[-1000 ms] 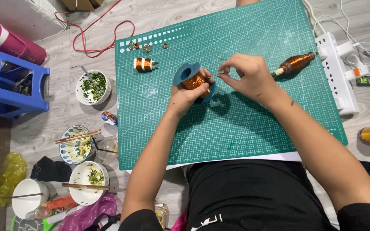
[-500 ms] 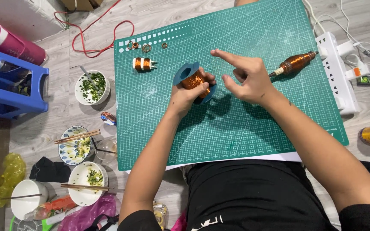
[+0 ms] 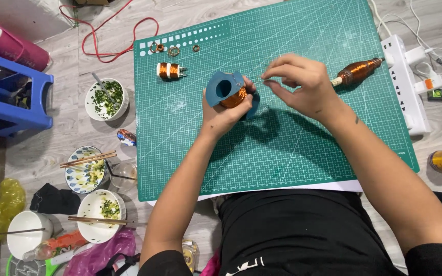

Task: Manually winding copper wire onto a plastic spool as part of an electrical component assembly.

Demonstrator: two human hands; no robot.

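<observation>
Mid-winding judged: blue spool [image 3: 224, 90] of copper wire gripped in left hand [image 3: 224, 113] over green cutting mat [image 3: 292, 153], right hand [image 3: 303, 87] pinching fine strand just beside it; steady tension likely needed next.

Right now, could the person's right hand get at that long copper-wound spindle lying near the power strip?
Probably yes. The right hand hovers just beside the copper-wound spindle, with only bare green cutting mat between them. Its fingertips look pinched, perhaps on thin wire, so it may need to let go first.

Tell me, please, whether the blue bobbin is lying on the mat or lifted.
Lifted: the left hand holds the blue bobbin above the green mat, casting a shadow.
</observation>
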